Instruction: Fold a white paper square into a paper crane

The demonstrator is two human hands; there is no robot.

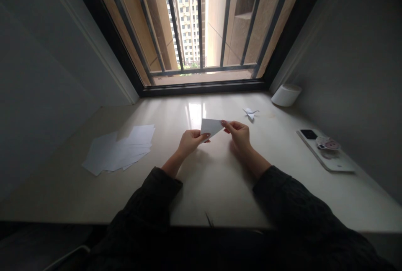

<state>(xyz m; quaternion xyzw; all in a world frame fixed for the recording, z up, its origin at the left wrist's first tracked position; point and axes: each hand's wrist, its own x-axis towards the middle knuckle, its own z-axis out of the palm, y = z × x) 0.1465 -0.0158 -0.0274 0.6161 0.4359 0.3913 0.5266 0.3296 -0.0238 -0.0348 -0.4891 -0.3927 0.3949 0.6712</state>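
Note:
A small white sheet folded into a triangle [210, 127] hangs just above the pale table [201, 187], held between both hands. My left hand [190, 142] pinches its lower left corner with thumb and fingers closed. My right hand [239, 132] pinches the upper right corner, fingers closed as well. Both dark sleeves reach in from the bottom edge.
A fanned stack of white sheets [121, 149] lies at the left. A small folded paper crane [250, 112] sits beyond my right hand. A white roll [286, 94] stands at the back right, a phone [326, 150] lies at the right. A barred window [201, 32] rises behind.

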